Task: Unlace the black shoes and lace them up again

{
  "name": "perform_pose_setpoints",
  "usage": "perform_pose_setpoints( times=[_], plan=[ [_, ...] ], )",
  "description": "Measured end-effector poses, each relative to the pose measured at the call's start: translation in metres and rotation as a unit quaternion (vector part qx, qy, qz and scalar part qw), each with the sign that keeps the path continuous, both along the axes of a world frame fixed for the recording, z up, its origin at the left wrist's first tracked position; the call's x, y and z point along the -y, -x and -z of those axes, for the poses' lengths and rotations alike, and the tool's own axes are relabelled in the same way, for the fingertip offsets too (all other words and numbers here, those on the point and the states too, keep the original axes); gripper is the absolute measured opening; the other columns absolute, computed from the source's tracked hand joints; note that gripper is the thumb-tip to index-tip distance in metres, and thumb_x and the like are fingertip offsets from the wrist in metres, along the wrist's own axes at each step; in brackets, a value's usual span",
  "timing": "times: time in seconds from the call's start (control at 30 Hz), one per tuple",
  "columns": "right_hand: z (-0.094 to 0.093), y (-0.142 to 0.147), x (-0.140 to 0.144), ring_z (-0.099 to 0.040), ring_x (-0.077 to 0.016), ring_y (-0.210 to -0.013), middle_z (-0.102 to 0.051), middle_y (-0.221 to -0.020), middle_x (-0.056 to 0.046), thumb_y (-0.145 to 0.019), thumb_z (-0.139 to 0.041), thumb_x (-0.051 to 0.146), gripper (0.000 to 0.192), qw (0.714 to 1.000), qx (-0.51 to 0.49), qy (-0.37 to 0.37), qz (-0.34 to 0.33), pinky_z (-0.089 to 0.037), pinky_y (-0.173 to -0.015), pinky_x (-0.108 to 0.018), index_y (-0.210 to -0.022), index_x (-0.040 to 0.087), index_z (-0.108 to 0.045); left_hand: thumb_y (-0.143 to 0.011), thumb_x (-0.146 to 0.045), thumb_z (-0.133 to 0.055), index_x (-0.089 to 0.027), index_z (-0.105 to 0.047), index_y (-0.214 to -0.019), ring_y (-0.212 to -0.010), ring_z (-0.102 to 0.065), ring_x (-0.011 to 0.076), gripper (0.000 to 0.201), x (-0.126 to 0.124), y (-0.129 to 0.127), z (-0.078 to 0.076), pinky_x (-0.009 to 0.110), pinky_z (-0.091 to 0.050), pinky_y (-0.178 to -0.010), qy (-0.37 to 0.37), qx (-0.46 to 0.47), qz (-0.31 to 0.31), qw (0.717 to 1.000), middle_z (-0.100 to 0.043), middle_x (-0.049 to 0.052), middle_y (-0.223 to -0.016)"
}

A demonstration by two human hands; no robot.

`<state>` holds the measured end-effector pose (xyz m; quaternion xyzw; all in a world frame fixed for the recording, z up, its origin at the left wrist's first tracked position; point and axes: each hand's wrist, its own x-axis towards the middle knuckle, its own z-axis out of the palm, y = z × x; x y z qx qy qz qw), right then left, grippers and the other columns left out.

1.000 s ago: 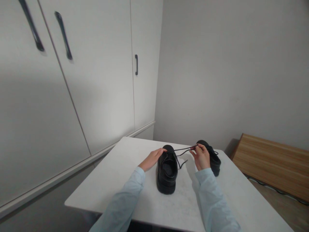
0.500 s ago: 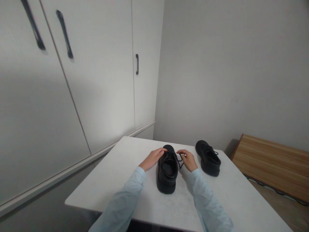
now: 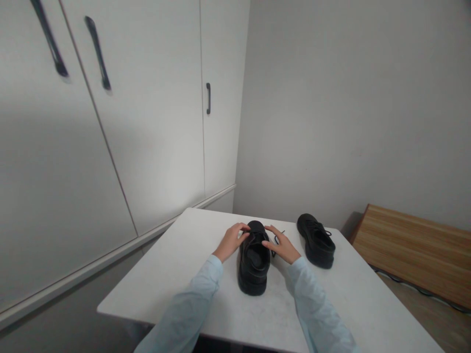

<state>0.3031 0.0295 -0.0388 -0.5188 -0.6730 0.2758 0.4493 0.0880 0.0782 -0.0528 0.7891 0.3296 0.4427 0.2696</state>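
Black lace-up shoe (image 3: 253,280) stands on white table (image 3: 165,279), toe at twelve o'clock. Left hand (image 3: 228,242) at ten, apparently steadying it; pinch unclear. Right hand (image 3: 285,248) at two, thumb and forefinger spread.

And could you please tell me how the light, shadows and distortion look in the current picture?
Head view: soft light, brighter patch on the cabinet doors; head view: faint shadow on the table beside the right sleeve; head view: upper-left handles slanted, likely by wide-angle distortion; head view: nearer shoe too dark for clear lace detail.
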Motion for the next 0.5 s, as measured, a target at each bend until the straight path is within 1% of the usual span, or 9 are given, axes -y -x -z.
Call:
perform_pose_setpoints(
  times=[0.07, 0.13, 0.2, 0.4, 0.5],
  plan=[
    [0.005, -0.001, -0.002, -0.044, -0.029, -0.123, -0.058, -0.123, -0.008, -0.061, -0.073, 0.042, 0.057, 1.0, -0.005, 0.006, -0.03, -0.026, -0.106, -0.047, -0.113, 0.024, -0.06, -0.081, -0.033, -0.056, -0.019, -0.062, -0.089, -0.089, -0.057, 0.0194, 0.018, -0.002, 0.001, 0.002, 0.034, -0.045, -0.084, 0.0, -0.01, -0.024, 1.0, -0.062, 0.006, -0.093],
    [0.009, -0.002, -0.004, -0.049, -0.0277, -0.118, -0.059, -0.123, -0.009, -0.061, -0.074, 0.041, 0.059, 0.998, -0.015, 0.007, -0.059, -0.03, -0.105, -0.045, -0.115, 0.022, -0.058, -0.079, -0.035, -0.058, -0.018, -0.063, -0.085, -0.085, -0.056, 0.0192, 0.018, -0.004, 0.001, 0.003, 0.033, -0.046, -0.08, 0.004, -0.017, -0.035, 0.999, -0.061, 0.005, -0.088],
    [0.012, -0.002, -0.005, -0.05, -0.0269, -0.117, -0.057, -0.124, -0.01, -0.062, -0.074, 0.04, 0.061, 0.997, -0.021, 0.008, -0.076, -0.031, -0.104, -0.045, -0.117, 0.021, -0.056, -0.08, -0.036, -0.057, -0.018, -0.063, -0.082, -0.084, -0.055, 0.0188, 0.019, -0.006, 0.001, 0.006, 0.032, -0.046, -0.077, 0.006, -0.015, -0.037, 0.999, -0.061, 0.005, -0.086],
    [0.014, -0.002, -0.005, -0.048, -0.0278, -0.119, -0.055, -0.125, -0.012, -0.061, -0.074, 0.041, 0.063, 0.997, -0.023, 0.033, -0.07, -0.032, -0.102, -0.048, -0.117, 0.022, -0.055, -0.078, -0.036, -0.057, -0.018, -0.062, -0.08, -0.079, -0.056, 0.0171, 0.018, -0.012, -0.005, 0.016, 0.03, -0.046, -0.075, 0.036, 0.023, -0.042, 0.998, -0.061, 0.004, -0.082],
    [0.012, -0.001, -0.004, -0.047, -0.0281, -0.119, -0.055, -0.126, -0.012, -0.059, -0.074, 0.042, 0.063, 0.997, -0.024, 0.044, -0.06, -0.033, -0.101, -0.048, -0.116, 0.022, -0.055, -0.078, -0.035, -0.056, -0.017, -0.061, -0.078, -0.077, -0.057, 0.0167, 0.018, -0.013, -0.008, 0.018, 0.029, -0.045, -0.075, 0.053, 0.036, -0.039, 0.997, -0.061, 0.003, -0.079]
  ],
)
